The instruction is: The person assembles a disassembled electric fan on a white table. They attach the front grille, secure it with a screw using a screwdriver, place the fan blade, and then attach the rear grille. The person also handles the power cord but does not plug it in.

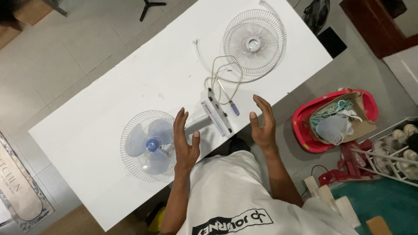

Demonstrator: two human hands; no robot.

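A small fan lies on the white table (100, 100), its rear wire guard holding translucent blue blades (149, 144). Its white stem and base (214, 116) stretch toward the table's near edge, with a cream cord (226, 74) looped beyond. A separate round wire guard (254, 42) lies flat at the far right of the table. My left hand (184, 140) hovers open just right of the blades, palm facing inward. My right hand (262, 123) is raised open beyond the base, over the table edge. Neither hand holds anything.
A red basin (305, 119) with cardboard, cloth and plastic sits on the tiled floor to the right. A white rack with shoes (398, 148) stands further right. A dark bag (315, 13) lies past the table's far corner. A patterned mat (17, 191) lies at left.
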